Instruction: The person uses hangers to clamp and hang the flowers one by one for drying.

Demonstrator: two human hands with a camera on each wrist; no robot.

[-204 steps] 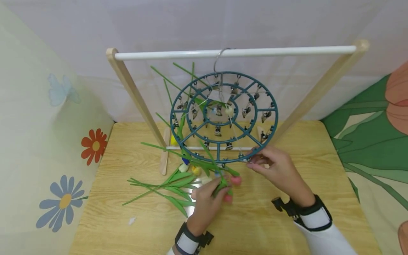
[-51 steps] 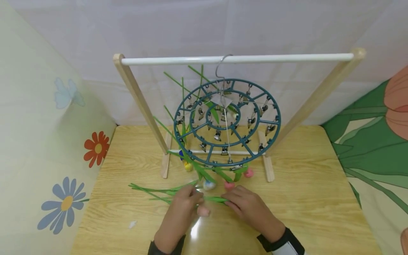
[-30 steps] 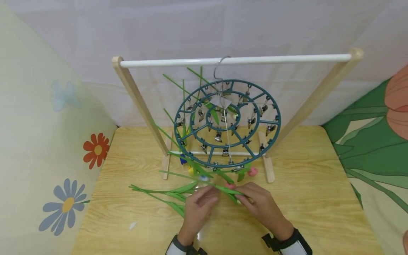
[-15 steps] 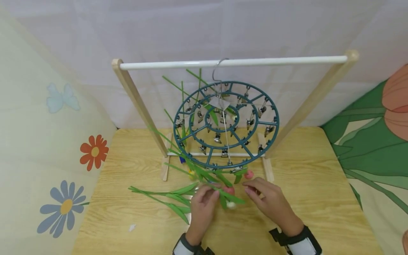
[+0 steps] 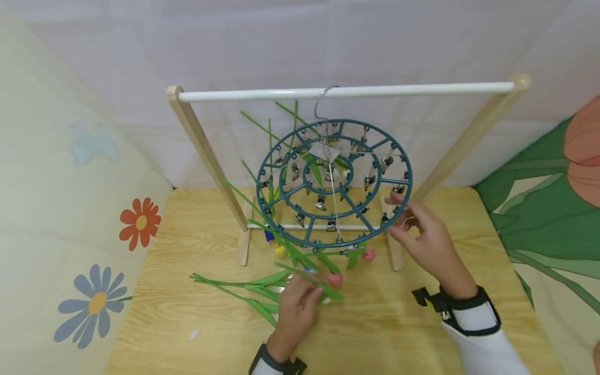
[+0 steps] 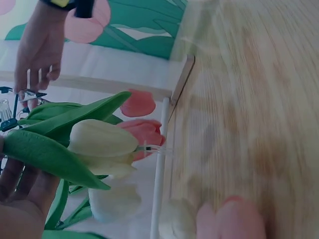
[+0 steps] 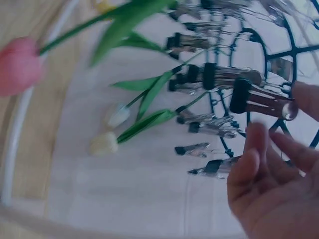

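A teal round clip hanger [image 5: 404,172] hangs by its hook from the white bar [image 5: 398,89] of a wooden rack. My left hand [image 5: 300,307] grips a white tulip [image 5: 330,292] by its stem, just above the table below the hanger's front rim. In the left wrist view its white bud [image 6: 102,144] sits among green leaves, with my fingers [image 6: 20,199] behind. My right hand [image 5: 417,229] is raised at the hanger's right rim. Its fingers [image 7: 264,164] spread around a metal clip [image 7: 259,99], and the thumb tip is at the clip's end.
Pink tulips [image 5: 369,254] and a yellow one [image 5: 280,252] hang head down from the front clips. More tulips [image 5: 244,286] lie on the wooden table [image 5: 187,312] to the left. The rack's wooden feet [image 5: 242,245] stand mid-table. Fabric walls close in behind and on both sides.
My right hand let go of the tulip and rose to the hanger's right rim. The left hand keeps the tulip and has barely moved.
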